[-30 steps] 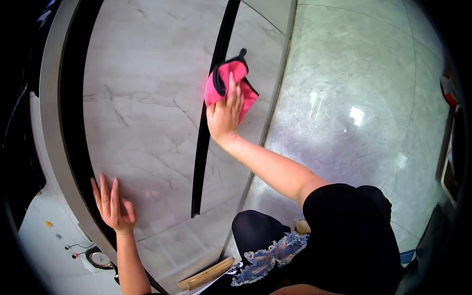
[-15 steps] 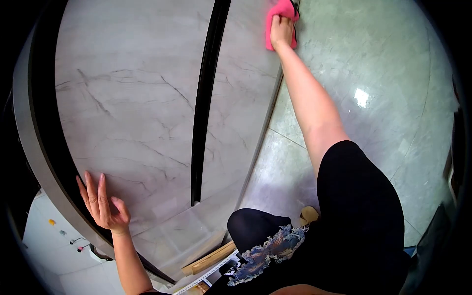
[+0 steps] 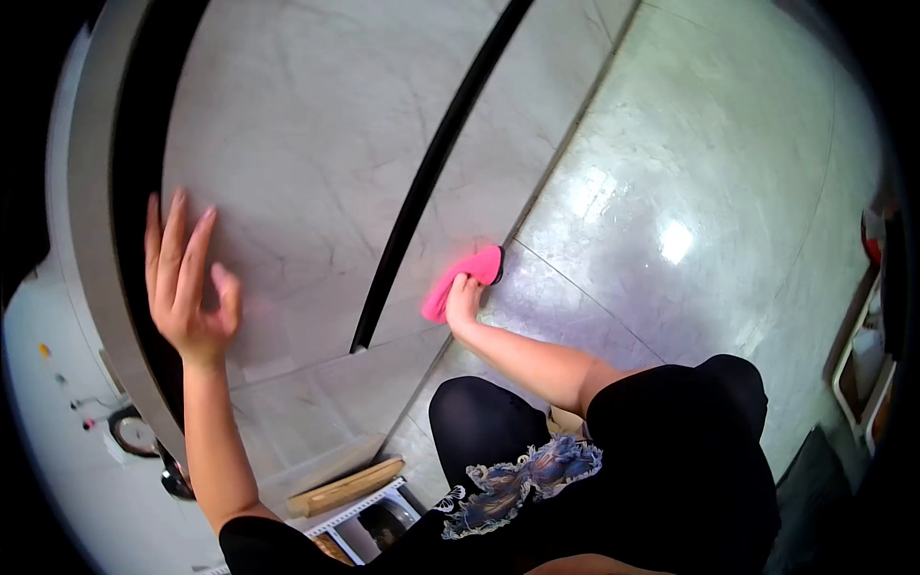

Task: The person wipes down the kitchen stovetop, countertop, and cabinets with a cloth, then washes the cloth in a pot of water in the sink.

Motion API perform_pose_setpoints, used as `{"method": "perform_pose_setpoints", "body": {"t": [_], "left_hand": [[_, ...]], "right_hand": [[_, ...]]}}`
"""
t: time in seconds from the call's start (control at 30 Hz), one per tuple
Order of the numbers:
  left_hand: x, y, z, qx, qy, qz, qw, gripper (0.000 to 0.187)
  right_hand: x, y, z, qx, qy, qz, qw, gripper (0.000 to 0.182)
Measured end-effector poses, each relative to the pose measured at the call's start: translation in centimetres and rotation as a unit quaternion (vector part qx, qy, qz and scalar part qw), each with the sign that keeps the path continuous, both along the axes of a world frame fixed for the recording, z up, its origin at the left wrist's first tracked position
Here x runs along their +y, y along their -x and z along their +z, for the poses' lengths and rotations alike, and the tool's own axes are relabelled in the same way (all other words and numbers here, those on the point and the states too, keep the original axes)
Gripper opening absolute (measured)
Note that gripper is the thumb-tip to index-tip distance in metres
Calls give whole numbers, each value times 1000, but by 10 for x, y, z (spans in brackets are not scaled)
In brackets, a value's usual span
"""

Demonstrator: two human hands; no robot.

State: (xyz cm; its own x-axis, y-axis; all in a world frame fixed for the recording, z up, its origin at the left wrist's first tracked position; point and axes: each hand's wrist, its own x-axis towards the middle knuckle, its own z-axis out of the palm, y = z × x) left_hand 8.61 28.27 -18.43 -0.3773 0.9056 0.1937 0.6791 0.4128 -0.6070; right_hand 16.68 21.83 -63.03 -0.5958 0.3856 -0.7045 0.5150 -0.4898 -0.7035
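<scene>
A bright pink cleaning cloth (image 3: 481, 264) with a dark edge is bunched under my right hand (image 3: 465, 299). The fingers press it to the lower part of a grey marble-patterned cabinet front (image 3: 287, 125), close to where the front meets the floor. Higher up, my left hand (image 3: 192, 287) has its fingers stretched out and thumb apart, with nothing in it. It overlaps the black recess (image 3: 144, 125) under the countertop edge (image 3: 91, 192). A black channel (image 3: 436, 163) runs along the front between the two hands.
Shiny grey-green floor tiles (image 3: 709, 172) spread out on the right. Wooden boards (image 3: 347, 487) and a white rack (image 3: 383, 506) stand by my knees. A light-rimmed bin or tray (image 3: 848, 383) is at the far right. A round dial-like object (image 3: 134, 433) shows at lower left.
My right hand has brought the pink cloth back toward me along the bottom of the cabinet front. My left hand stays open at the recess, and the view has turned and shifted.
</scene>
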Motion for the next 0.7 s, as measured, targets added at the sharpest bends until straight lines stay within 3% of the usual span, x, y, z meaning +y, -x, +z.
{"method": "perform_pose_setpoints", "body": {"t": [0.1,0.13,0.17,0.27,0.33,0.37,0.4,0.53,0.57,0.6,0.63,0.67,0.7], "left_hand": [[-2,-2,-12,-11,-13,13,1000,51],[-4,-3,-17,-8,-8,14,1000,51],[-7,-1,-21,-4,-3,14,1000,51],[-11,-3,-33,-30,-8,47,998,58],[-18,-19,-35,13,37,105,994,65],[-22,-33,-34,34,58,139,988,67],[-36,-47,-37,62,77,177,979,68],[-120,-103,-39,143,29,223,964,60],[-143,-112,-41,156,24,233,959,60],[-163,-116,-38,166,34,213,962,58],[-177,-117,-37,174,43,193,965,55],[-179,-115,-41,174,32,192,965,55],[-181,-112,-45,199,8,177,964,51]], "right_hand": [[11,34,-22,-21,-11,-85,996,54],[26,44,-34,16,-76,-66,995,56],[35,63,-51,87,-150,-150,973,57],[104,121,-68,162,-266,-189,931,56],[170,152,-39,233,-279,-228,903,59],[195,173,-43,263,-295,-246,885,50],[224,189,-41,360,-218,-246,873,40],[288,222,60,611,-100,-173,766,37],[287,229,64,509,-293,-158,794,54],[274,190,141,555,-362,-153,733,69],[254,182,164,576,-386,-129,709,86],[222,159,181,547,-391,-130,729,86],[200,129,204,533,-467,-57,703,89]]}}
